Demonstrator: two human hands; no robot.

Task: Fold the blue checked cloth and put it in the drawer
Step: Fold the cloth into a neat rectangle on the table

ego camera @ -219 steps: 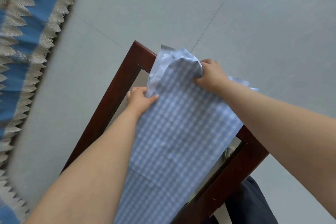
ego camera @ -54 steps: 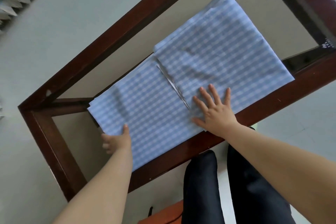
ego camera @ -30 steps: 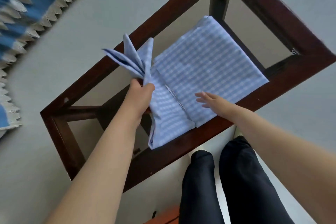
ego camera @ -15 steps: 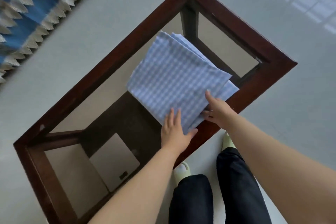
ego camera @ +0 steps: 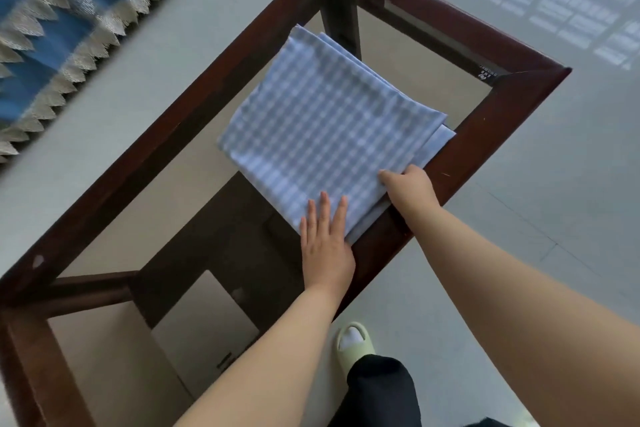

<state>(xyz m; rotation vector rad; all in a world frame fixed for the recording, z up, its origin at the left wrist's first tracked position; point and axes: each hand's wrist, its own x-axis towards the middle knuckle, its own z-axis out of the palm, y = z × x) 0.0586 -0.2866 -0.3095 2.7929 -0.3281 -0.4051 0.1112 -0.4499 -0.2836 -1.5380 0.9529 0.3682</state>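
The folded blue checked cloth (ego camera: 329,128) is lain on the glass-topped table (ego camera: 512,114), pressed by the flat left hand (ego camera: 325,246); its near edge is apparently pinched by the right hand (ego camera: 410,191).

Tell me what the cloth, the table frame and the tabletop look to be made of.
Cloth: thin woven fabric, likely cotton; matte, printed or woven blue-white check, folds into soft stacked layers.
Table frame: dark red-brown wood, semi-gloss varnish, with small scuffs.
Tabletop: apparently clear glass; lower rails and floor show through it.
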